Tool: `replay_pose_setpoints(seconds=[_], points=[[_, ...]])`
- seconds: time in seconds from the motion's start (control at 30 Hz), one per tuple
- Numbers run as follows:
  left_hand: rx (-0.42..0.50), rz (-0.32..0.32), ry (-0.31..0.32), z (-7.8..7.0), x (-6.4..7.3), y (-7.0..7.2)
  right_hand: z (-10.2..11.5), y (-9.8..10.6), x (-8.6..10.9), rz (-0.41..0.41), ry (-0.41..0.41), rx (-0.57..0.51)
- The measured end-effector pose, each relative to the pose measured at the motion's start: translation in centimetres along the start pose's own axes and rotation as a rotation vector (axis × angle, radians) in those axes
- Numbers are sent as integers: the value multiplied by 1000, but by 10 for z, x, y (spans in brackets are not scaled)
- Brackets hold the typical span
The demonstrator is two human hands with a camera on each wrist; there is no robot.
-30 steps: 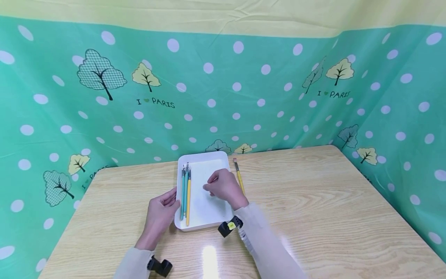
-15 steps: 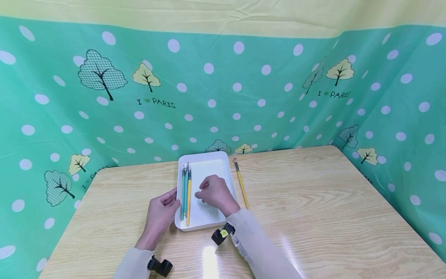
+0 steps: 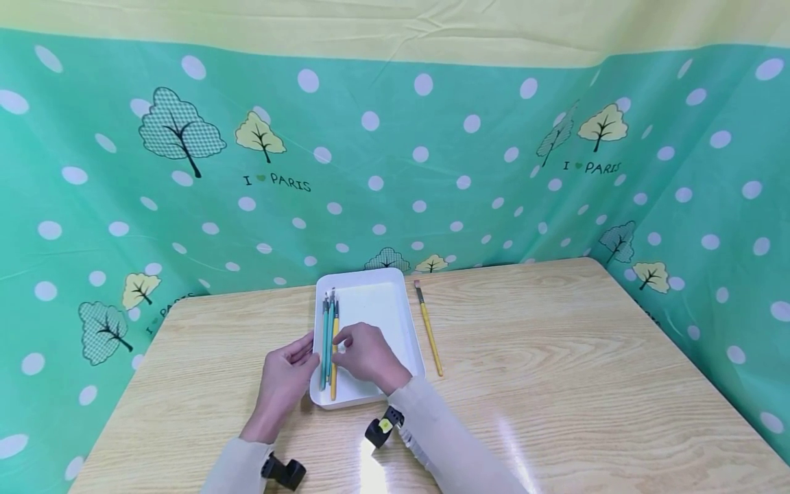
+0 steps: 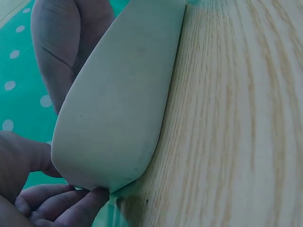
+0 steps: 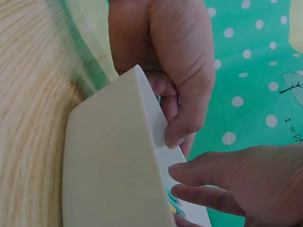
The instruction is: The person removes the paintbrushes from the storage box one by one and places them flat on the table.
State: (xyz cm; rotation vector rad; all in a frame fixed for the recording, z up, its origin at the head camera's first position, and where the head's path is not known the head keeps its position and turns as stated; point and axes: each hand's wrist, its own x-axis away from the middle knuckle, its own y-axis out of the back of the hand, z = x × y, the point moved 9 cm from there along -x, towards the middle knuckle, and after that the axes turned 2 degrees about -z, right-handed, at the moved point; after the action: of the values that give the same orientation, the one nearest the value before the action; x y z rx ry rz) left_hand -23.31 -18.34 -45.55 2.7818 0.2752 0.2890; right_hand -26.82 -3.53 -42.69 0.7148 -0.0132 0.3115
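Note:
A shallow white tray (image 3: 382,295) rests on the table. Along its left side lie teal paintbrushes (image 3: 324,343) and a yellow paintbrush (image 3: 334,384), bristles toward the far end. My left hand (image 3: 285,381) grips the tray's left wall, thumb at the rim and fingers outside; the left wrist view shows them against the wall (image 4: 113,109). Inside the tray, my right hand (image 3: 367,353) reaches over the yellow paintbrush, partly covering it. Its fingers (image 5: 203,170) are spread apart in the right wrist view; firm contact with the brush cannot be seen.
Outside the tray, to its right, another yellow paintbrush (image 3: 430,336) with a flat tip lies on the wooden table (image 3: 555,357). A green dotted curtain (image 3: 395,158) hangs behind the table and along its sides.
My right hand has moved left and nearer across the tray to the yellow paintbrush, uncovering the brush outside on the right. The left hand and tray stay put.

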Motion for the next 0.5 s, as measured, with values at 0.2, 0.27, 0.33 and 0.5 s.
replay_pose_setpoints(seconds=[0.2,0.27,0.33,0.5], points=[[-16,0,6,1,-1,0,2,-9,-1,36,27,46],[-20,-2,4,1,-2,-1,2,-11,-1,42,30,54],[-20,-4,0,1,-2,-1,2,-13,-2,43,29,62],[-16,-6,-3,1,-3,-1,-1,-14,-1,24,22,62]])
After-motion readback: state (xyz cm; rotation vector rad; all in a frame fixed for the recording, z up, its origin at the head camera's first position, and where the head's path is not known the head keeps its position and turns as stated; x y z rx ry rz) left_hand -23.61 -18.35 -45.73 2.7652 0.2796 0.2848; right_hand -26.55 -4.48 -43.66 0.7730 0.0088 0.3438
